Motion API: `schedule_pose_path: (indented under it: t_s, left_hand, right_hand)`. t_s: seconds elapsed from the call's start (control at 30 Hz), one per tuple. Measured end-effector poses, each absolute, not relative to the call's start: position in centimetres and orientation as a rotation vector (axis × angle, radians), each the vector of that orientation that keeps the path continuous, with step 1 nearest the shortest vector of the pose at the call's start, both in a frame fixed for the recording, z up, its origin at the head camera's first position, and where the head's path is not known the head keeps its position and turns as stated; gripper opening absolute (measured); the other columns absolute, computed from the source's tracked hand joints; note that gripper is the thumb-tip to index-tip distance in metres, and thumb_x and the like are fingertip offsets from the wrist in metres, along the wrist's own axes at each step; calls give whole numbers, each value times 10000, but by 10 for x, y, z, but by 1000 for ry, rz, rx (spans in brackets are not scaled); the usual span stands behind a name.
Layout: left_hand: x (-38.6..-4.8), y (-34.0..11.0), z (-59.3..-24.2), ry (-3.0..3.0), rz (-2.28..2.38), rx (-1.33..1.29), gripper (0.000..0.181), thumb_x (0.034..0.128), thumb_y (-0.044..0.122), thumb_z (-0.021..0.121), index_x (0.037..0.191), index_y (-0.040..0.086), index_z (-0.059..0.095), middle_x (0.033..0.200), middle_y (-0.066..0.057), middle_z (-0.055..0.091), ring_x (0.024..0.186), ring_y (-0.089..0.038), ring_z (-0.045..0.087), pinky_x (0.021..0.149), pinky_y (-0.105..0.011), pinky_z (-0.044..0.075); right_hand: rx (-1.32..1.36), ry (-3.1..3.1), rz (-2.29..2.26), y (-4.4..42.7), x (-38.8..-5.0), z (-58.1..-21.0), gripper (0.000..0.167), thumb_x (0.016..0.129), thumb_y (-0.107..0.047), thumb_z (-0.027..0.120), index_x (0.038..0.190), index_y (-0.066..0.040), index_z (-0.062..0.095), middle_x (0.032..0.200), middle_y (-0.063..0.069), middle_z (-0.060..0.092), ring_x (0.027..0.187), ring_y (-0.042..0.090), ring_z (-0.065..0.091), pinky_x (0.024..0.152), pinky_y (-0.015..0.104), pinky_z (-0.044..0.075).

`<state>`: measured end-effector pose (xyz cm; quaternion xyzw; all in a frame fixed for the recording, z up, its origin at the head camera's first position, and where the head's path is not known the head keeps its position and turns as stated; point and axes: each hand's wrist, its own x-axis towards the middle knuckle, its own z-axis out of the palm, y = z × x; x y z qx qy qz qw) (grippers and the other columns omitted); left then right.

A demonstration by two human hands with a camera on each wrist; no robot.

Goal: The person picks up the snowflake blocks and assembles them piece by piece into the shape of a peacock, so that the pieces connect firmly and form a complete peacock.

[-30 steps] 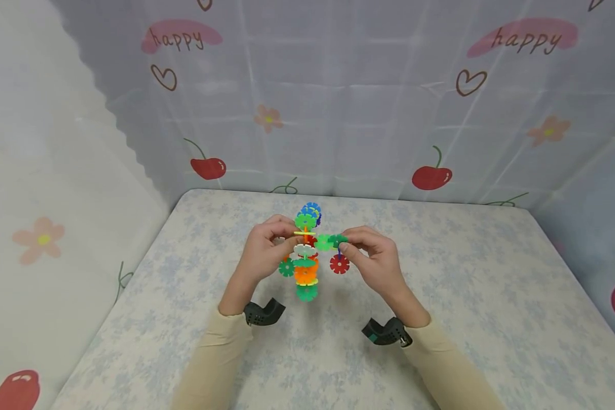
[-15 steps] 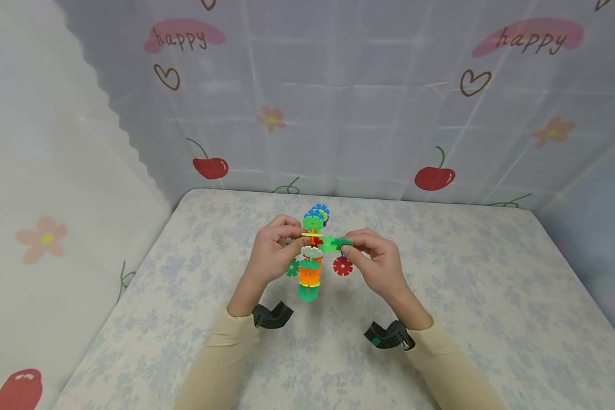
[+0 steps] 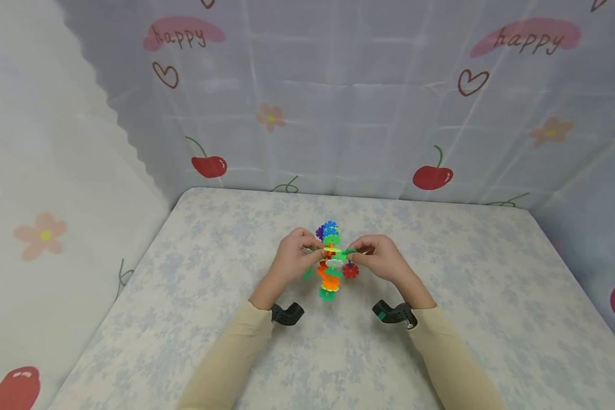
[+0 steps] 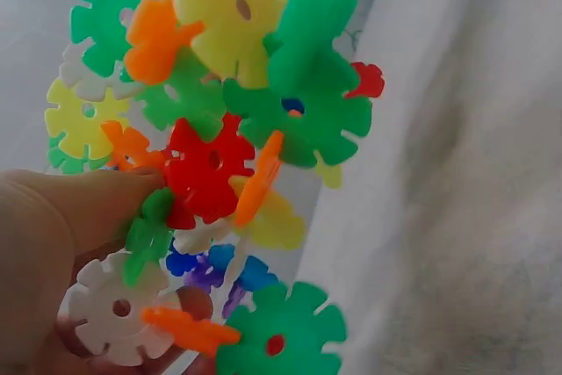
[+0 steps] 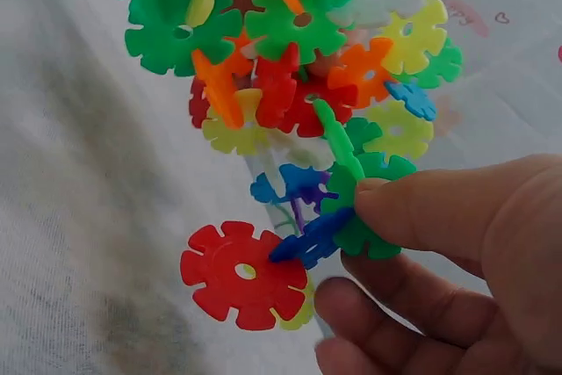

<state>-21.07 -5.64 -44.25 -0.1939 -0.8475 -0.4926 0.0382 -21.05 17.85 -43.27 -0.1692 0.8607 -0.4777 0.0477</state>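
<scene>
Between my two hands is a figure of slotted plastic snowflake discs joined together, with an orange disc (image 3: pixel 330 283) low in its middle and blue discs (image 3: pixel 330 229) at its far end. My left hand (image 3: pixel 296 256) grips its left side; in the left wrist view the thumb presses beside a red disc (image 4: pixel 211 169), and a white disc (image 4: pixel 110 305) hangs below the thumb. My right hand (image 3: pixel 381 259) pinches a green disc (image 5: pixel 379 221) on the right arm of the figure. From that disc a blue disc (image 5: pixel 312 239) leads to a red disc (image 5: pixel 237 274). The left fingertips are partly hidden behind the pieces.
A table (image 3: pixel 492 319) with a pale blue-flowered cover lies under the hands. Printed curtains (image 3: pixel 333 102) stand along its far edge and sides. A black wrist mount (image 3: pixel 287 314) is on the left wrist, another mount (image 3: pixel 396 313) on the right.
My left hand and the figure have moved right, closer to the right hand. The figure has turned: its purple piece now shows left of the blue discs. The right hand keeps its pinch.
</scene>
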Motion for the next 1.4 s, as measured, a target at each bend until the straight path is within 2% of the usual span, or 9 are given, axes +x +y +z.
schedule_pose_path:
  t_s: [0.17, 0.47, 0.77, 0.97, 1.1, 1.27, 1.4]
  left_hand:
    - [-216, -55, -458, -2694, -1387, -609, 100, 925, 121, 723, 919, 56, 798, 966, -78, 631, 874, -198, 593, 787, -317, 543]
    - [-218, -56, -467, -2710, -1344, -684, 101, 910, 116, 729, 938, 59, 808, 944, -80, 648, 848, -183, 599, 781, -311, 542]
    - [-223, -81, -461, -2903, -1439, -640, 150, 923, 246, 740, 1048, 169, 772, 1117, -15, 711, 965, -167, 609, 827, -327, 538]
    - [-226, -90, -455, -2940, -1410, -648, 37, 894, 173, 757, 895, 147, 731, 923, -11, 695, 842, -150, 599, 770, -303, 525]
    - [-226, -90, -454, -2917, -1378, -658, 68, 894, 132, 758, 838, 131, 719, 820, -10, 680, 740, -128, 577, 691, -271, 496]
    - [-225, -89, -453, -2907, -1355, -651, 82, 900, 119, 756, 828, 126, 717, 793, -14, 681, 691, -122, 566, 645, -251, 476]
    - [-225, -89, -454, -2881, -1426, -594, 60, 931, 176, 736, 907, 123, 717, 871, -30, 703, 766, -156, 608, 702, -293, 512]
  right_hand:
    - [-474, 2589, -1434, 181, -219, -449, 89, 932, -34, 682, 949, 3, 761, 936, 163, 746, 769, 176, 650, 719, 328, 547]
    - [-435, 2606, -1328, 185, -223, -459, 37, 902, -56, 708, 883, -35, 732, 893, 115, 735, 691, 192, 564, 605, 325, 450]
    - [-446, 2564, -1328, 187, -222, -457, 40, 900, -72, 701, 904, -35, 716, 864, 103, 723, 696, 186, 597, 636, 330, 490]
    - [-454, 2546, -1344, 187, -222, -456, 48, 904, -63, 696, 917, -18, 708, 856, 119, 721, 698, 177, 624, 647, 319, 523]
    - [-468, 2534, -1353, 188, -223, -456, 54, 909, -64, 691, 922, -13, 704, 841, 117, 719, 697, 182, 638, 640, 319, 527]
    - [-463, 2528, -1361, 188, -222, -456, 63, 905, -64, 686, 935, -11, 703, 834, 123, 715, 699, 216, 637, 641, 324, 525]
    - [-426, 2605, -1254, 186, -220, -450, 169, 912, -103, 693, 1051, -8, 691, 958, 155, 728, 790, 216, 662, 671, 320, 547]
